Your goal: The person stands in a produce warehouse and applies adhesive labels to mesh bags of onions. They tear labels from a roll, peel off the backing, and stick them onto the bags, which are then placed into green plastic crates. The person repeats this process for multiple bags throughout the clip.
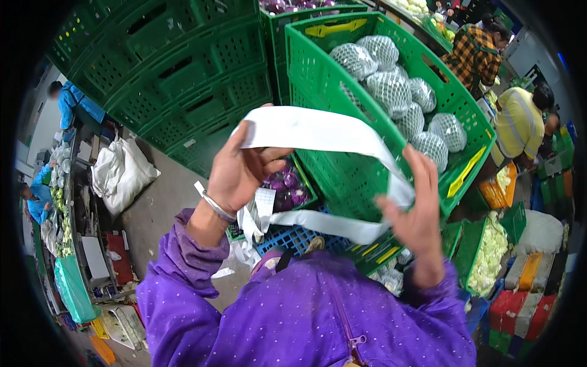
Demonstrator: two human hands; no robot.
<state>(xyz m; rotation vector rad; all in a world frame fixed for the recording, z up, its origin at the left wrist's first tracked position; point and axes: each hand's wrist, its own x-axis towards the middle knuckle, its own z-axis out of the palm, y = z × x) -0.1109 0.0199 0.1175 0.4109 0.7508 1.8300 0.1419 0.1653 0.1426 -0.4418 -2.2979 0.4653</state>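
A long white strip of paper labels [318, 128] loops between my hands in front of my chest. My left hand [232, 177] pinches its upper end between thumb and fingers. The strip bends at my right hand [422, 214], passing between the thumb and the raised, slightly blurred fingers. From there its lower stretch runs back left to a crumpled bunch of labels [263, 202] under my left wrist. Just beyond my right hand stands a tilted green crate [324, 116] with several round items in white foam nets [391, 95].
Stacked green crates [183, 79] rise at the far left. Purple vegetables [287, 186] fill a low crate below my hands, near a blue crate [287, 238]. A white sack [122, 174] lies on the floor at left. Other people work at both sides.
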